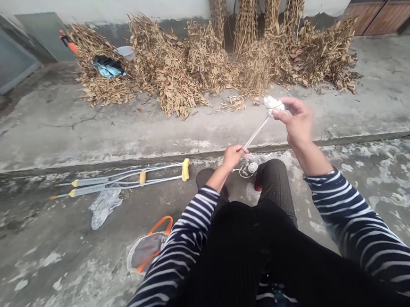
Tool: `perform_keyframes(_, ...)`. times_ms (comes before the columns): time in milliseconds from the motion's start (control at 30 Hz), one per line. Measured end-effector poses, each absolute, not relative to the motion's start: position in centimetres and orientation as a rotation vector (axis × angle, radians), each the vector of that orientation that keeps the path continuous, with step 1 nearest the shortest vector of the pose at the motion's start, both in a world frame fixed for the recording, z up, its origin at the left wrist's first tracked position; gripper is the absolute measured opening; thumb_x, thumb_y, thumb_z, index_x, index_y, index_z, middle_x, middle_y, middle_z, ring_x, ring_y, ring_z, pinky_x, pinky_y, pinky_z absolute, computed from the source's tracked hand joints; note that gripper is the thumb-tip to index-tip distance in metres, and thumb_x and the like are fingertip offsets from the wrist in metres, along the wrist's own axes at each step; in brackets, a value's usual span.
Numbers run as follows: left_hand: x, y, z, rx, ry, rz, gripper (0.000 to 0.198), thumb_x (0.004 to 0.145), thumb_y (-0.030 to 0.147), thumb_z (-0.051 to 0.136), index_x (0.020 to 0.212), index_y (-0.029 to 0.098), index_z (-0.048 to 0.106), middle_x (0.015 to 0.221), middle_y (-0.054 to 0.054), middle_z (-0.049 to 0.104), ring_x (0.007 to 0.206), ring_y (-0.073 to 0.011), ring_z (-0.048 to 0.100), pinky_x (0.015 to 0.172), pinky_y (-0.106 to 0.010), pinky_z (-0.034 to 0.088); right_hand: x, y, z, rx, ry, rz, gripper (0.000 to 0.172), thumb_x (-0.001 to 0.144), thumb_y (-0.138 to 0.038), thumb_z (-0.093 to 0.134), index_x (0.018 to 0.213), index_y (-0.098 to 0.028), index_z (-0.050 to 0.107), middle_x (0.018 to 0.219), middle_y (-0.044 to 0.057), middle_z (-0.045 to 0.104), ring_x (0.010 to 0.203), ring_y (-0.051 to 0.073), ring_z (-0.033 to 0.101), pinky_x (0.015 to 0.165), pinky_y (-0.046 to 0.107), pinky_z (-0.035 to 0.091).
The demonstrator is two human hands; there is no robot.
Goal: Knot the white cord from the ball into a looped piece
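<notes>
My right hand (300, 120) is raised ahead of my body, thumb and fingers closed on a lumpy white bundle (271, 104) with a thin dark line across it. From the bundle, a pale cord (256, 133), apparently doubled, runs taut down to my left hand (232, 157). The left fingers pinch its lower end. Between my feet, a small round white coil (252, 167) lies on the ground with a loose loop of cord beside it. Whether this loop joins the held cord cannot be made out.
Crutches (129, 179) with yellow pads lie at left, by a crumpled clear plastic bag (105, 206). An orange-handled bag (147, 250) sits near my left arm. Beyond a low concrete step (204, 144), dried plant bundles (170, 71) lean along the wall.
</notes>
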State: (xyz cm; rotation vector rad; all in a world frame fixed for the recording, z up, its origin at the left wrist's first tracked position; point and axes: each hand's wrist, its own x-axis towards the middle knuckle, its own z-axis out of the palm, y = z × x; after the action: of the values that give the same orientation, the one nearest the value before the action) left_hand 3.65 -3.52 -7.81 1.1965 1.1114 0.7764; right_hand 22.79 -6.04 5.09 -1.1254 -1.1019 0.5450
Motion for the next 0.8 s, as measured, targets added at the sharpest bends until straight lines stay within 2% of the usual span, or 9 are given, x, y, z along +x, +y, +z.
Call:
perform_keyframes(167,0.4,-8.6,-5.5,1.264,0.980,0.850,0.026,0.076,0.003,0.053,0.080,0.012,0.077,0.076,-0.003,0.075,0.065,-0.0108,0.067,0.070,-0.023,0.054,25.0,-3.3,-0.4,-1.357,-1.231,0.274,0.028,0.073,-0.027,0.080,0.099,-0.020,0.075,0.100,0.005,0.073,0.091,0.020,0.065,0.083,0.038,0.059)
perform_keyframes(267,-0.5,-9.9,-2.0,1.325,0.860,0.838,0.029,0.076,0.004,0.052,0.084,0.012,0.079,0.073,-0.002,0.073,0.062,-0.0089,0.064,0.064,-0.020,0.051,24.1,-3.7,-3.2,-1.383,-1.394,0.240,0.023,0.079,-0.029,0.075,0.100,-0.019,0.075,0.103,0.008,0.073,0.093,0.023,0.066,0.083,0.038,0.058)
perform_keyframes(400,-0.3,-9.3,2.1,1.394,0.774,0.726,0.026,0.078,0.004,0.053,0.083,0.011,0.078,0.066,0.000,0.069,0.049,-0.0051,0.054,0.053,-0.017,0.045,21.8,-5.2,-5.2,-1.293,-1.695,0.128,0.020,0.092,-0.035,0.065,0.102,-0.021,0.074,0.107,0.011,0.073,0.105,0.027,0.065,0.096,0.044,0.054)
perform_keyframes(467,-0.1,-8.0,3.4,1.365,0.747,0.727,0.024,0.078,0.004,0.054,0.083,0.010,0.077,0.068,-0.002,0.070,0.050,-0.0055,0.055,0.050,-0.017,0.044,21.2,-5.9,-5.5,-1.272,-1.771,0.123,0.020,0.095,-0.035,0.060,0.102,-0.023,0.073,0.108,0.011,0.073,0.106,0.027,0.065,0.097,0.045,0.053)
perform_keyframes(633,-0.3,-3.4,5.1,1.206,0.726,0.736,0.024,0.076,0.002,0.060,0.094,0.007,0.074,0.078,-0.005,0.073,0.052,-0.0053,0.058,0.047,-0.016,0.040,20.9,-8.2,-4.7,-1.209,-1.853,0.362,0.018,0.086,-0.024,0.066,0.103,-0.022,0.070,0.106,0.008,0.072,0.102,0.026,0.065,0.092,0.042,0.053)
perform_keyframes(800,-0.8,-0.4,4.4,1.069,0.735,0.685,0.024,0.076,-0.003,0.056,0.093,0.003,0.072,0.073,-0.006,0.071,0.048,-0.0031,0.052,0.046,-0.016,0.035,20.9,-10.0,-2.8,-1.188,-1.706,0.761,0.042,0.077,-0.022,0.073,0.118,-0.024,0.065,0.103,0.004,0.067,0.099,0.021,0.063,0.074,0.029,0.053)
